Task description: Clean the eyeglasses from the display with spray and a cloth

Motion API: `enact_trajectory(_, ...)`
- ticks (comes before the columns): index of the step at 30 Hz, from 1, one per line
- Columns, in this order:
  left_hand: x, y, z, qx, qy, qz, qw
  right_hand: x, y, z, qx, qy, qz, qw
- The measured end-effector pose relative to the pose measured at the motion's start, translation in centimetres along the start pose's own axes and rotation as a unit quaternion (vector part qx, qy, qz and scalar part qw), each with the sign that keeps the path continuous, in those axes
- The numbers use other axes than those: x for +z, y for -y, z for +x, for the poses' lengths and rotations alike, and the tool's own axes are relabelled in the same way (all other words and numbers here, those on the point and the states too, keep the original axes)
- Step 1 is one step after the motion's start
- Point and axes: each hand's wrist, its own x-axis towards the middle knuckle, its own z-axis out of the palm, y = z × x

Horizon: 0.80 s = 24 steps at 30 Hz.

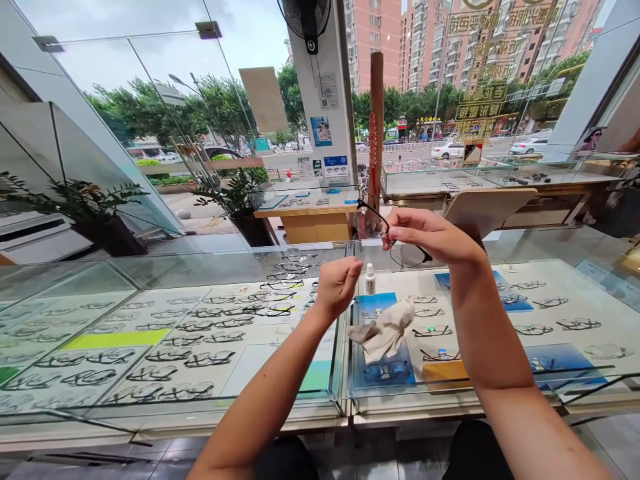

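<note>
A pair of thin, dark-framed eyeglasses (409, 255) hangs in the air above the glass counter, pinched near the middle by my right hand (423, 233). One lens lies on either side of my fingertips. Lower and to the left, my left hand (339, 285) is curled into a fist, its thumb pressed against the fingers; the inside of the fist is hidden. Just beneath my hands, a crumpled light cloth (385, 330) rests on the counter. Behind the cloth stands a small white bottle (370, 279), upright.
The glass display counter (345, 407) spans the front, showing several rows of eyeglasses (210, 359). A tan board (493, 203) leans upright behind my right wrist. Farther back are a wooden display table (320, 227), potted plants (245, 207) and large windows facing a street.
</note>
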Motion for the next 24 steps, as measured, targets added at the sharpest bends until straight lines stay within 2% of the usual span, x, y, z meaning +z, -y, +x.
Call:
enact_trajectory(2, -1.0, -0.6, 2.4, 0.057, -0.051, 0.011, 0.997, -0.3, 0.4, -0.3, -0.003, -0.009, 0.004, 1.0)
enact_trajectory(4, -2.2, -1.7, 5.1, 0.108, -0.129, 0.01, 0.986, -0.4, 0.6, -0.4, -0.006, -0.016, 0.005, 1.0)
enact_trajectory(5, -2.8, -2.5, 6.3, 0.136, -0.148, 0.012, 0.98, -0.4, 0.7, -0.4, -0.006, -0.017, 0.006, 1.0)
enact_trajectory(7, -3.7, -4.0, 8.2, 0.189, -0.129, 0.041, 0.973, -0.5, 0.8, -0.4, -0.004, -0.017, 0.013, 1.0)
enact_trajectory(9, -4.3, -5.2, 9.0, 0.211, -0.089, 0.087, 0.969, -0.5, 0.8, -0.4, -0.002, -0.014, 0.022, 1.0)
enact_trajectory(13, -4.8, -5.6, 8.9, 0.241, -0.019, 0.158, 0.957, -0.6, 1.0, -0.5, 0.007, -0.003, 0.036, 0.999)
enact_trajectory(18, -4.9, -4.9, 8.6, 0.249, -0.025, 0.174, 0.953, -0.3, 1.4, -0.6, 0.029, -0.001, 0.046, 0.999)
enact_trajectory(24, -5.6, -5.7, 8.7, 0.262, -0.004, 0.147, 0.954, -0.3, 1.3, -0.4, 0.035, 0.005, 0.049, 0.998)
